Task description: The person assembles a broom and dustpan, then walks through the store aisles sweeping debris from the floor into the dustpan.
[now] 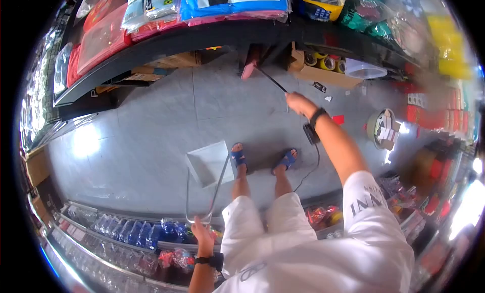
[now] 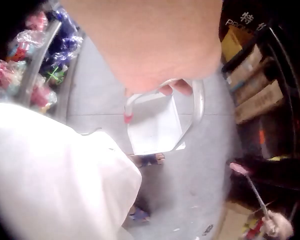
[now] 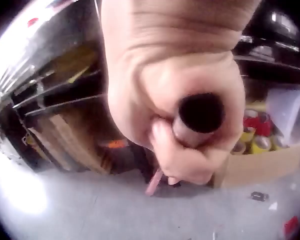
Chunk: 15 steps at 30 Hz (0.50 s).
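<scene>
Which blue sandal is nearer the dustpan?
The left-foot sandal: it sits right beside the white dustpan, while the right-foot one stands farther off.

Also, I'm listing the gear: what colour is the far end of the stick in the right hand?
The far end is pink, clearest in the head view.

Yellow goods (image 1: pixel 447 45), two o'clock in head view: blurred. Pink tool head (image 1: pixel 248 70), twelve o'clock: far end lost beneath shelf (image 1: pixel 227 39).
</scene>
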Available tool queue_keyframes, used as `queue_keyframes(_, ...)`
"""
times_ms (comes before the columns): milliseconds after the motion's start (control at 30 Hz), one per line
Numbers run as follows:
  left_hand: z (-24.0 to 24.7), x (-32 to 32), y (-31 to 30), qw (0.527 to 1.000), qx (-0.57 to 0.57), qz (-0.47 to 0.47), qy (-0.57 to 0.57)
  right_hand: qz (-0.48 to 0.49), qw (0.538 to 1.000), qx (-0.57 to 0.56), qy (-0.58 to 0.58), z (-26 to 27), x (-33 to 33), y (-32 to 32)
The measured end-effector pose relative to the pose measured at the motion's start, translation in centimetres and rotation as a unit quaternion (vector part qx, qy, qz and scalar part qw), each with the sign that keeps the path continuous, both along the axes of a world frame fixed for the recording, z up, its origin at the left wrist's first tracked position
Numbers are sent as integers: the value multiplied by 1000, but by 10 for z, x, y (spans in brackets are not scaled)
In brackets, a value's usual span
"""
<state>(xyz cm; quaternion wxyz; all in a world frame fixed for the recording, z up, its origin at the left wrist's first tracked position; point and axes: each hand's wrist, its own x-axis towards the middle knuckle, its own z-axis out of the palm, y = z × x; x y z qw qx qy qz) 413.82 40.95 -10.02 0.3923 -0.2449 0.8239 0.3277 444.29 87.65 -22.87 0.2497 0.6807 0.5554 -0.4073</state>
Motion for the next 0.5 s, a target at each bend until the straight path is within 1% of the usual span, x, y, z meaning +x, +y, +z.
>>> queue_keyframes(33, -2, -2, -6, 1000, 5, 7, -3, -59, 990, -116, 57, -18, 4, 18)
queue_keyframes(67, -9, -3, -17, 1000, 9, 14, -8, -119, 961, -232, 95, -35, 8, 36)
queue_keyframes(100, -19, -6, -27, 1000, 17, 22, -11, -110, 963, -217, 114, -51, 10, 28)
queue_keyframes(133, -25, -8, -31, 1000, 9, 2, -2, -101, 965, -202, 133, -61, 8, 20)
queue_keyframes(200, -25, -13, -36, 1000, 5, -12, -2, -147, 947, -172, 228, -65, 23, -12)
queue_keyframes(233, -23, -11, -34, 1000, 4, -17, -4, -203, 919, -200, 274, -65, 35, -29)
queue_keyframes(267, -15, -9, -23, 1000, -3, 6, -7, -258, 884, -230, 314, -64, 46, -46)
queue_keyframes(300, -13, -9, -22, 1000, 2, 5, -13, -343, 818, -302, 350, -68, 60, -69)
queue_keyframes(367, -9, -11, -22, 1000, 9, 2, -23, -279, 796, -385, 375, -76, 85, -113)
queue_keyframes(400, -11, -12, -25, 1000, 6, 2, -15, -250, 867, -308, 301, -36, 73, -131)
queue_keyframes(433, -17, -16, -30, 1000, 3, -1, -7, -219, 923, -225, 222, 15, 57, -145)
queue_keyframes(500, -18, -20, -27, 1000, -1, 1, 0, -231, 936, -237, 120, 34, 58, -170)
